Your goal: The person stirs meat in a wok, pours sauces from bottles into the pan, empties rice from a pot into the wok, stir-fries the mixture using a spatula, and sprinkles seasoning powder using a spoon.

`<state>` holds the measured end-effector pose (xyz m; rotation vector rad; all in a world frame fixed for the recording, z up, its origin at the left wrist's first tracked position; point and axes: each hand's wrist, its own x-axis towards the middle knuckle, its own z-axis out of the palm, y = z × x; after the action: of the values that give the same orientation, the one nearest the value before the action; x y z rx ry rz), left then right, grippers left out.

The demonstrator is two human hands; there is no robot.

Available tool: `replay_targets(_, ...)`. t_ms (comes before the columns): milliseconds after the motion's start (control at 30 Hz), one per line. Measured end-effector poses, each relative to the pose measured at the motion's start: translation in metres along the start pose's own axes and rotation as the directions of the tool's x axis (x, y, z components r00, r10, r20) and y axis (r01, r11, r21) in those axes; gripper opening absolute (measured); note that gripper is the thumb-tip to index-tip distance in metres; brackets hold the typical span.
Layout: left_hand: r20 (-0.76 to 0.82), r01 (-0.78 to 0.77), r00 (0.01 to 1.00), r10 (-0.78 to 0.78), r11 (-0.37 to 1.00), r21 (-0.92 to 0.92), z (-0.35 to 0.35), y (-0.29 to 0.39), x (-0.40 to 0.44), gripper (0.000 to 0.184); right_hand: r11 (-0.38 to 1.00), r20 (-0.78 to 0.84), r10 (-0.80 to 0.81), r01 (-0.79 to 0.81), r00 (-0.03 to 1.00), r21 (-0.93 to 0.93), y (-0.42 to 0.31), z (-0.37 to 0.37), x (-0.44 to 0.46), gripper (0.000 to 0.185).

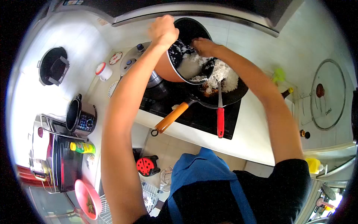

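Observation:
My left hand is closed at the upper left rim of a deep pot with a dark inside and a copper-coloured outside. The pot is tipped on its side, its mouth toward a frying pan on the hob. White rice clings inside the pot. More rice lies heaped in the pan over something brownish. My right hand reaches into the pot's mouth with fingers curled; what they hold, if anything, is hidden. A red-handled utensil rests in the pan, beside the pan's wooden handle.
Behind my left forearm a silver pot stands on the black hob. Left on the counter are a white jar with a red lid, an electric cooker, a green-yellow bottle and a pink bowl. A glass lid hangs right.

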<state>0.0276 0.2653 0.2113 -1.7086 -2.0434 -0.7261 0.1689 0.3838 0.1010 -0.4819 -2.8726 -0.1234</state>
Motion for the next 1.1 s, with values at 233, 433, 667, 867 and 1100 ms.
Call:
replay_targets(233,0.006,0.078,0.997,-0.077,0.995,-0.056,-0.009,0.000,-0.007,0.023,0.951,0.354,0.268,-0.186,0.896,-0.249,-0.058,0.022,0.026,0.045)
replay_targets(433,-0.035,0.050,0.998,-0.052,0.998,-0.039,-0.013,-0.005,-0.006,0.025,0.955,0.418,0.155,-0.028,0.895,-0.294,-0.059,0.024,0.012,0.046)
replay_targets(667,-0.018,0.027,0.999,-0.027,0.999,-0.022,-0.010,-0.007,-0.001,0.026,0.957,0.525,0.094,0.068,0.846,-0.282,-0.050,0.003,0.004,0.041)
replay_targets(867,0.014,0.111,0.994,-0.110,0.994,-0.024,-0.016,0.000,-0.004,0.029,0.988,0.548,0.051,0.036,0.835,-0.147,-0.055,-0.018,-0.004,0.030)
replay_targets(1100,0.147,0.174,0.972,-0.185,0.981,0.085,0.001,-0.014,0.010,0.034,0.936,0.522,-0.017,0.197,0.853,-0.291,-0.040,-0.009,-0.004,0.029)
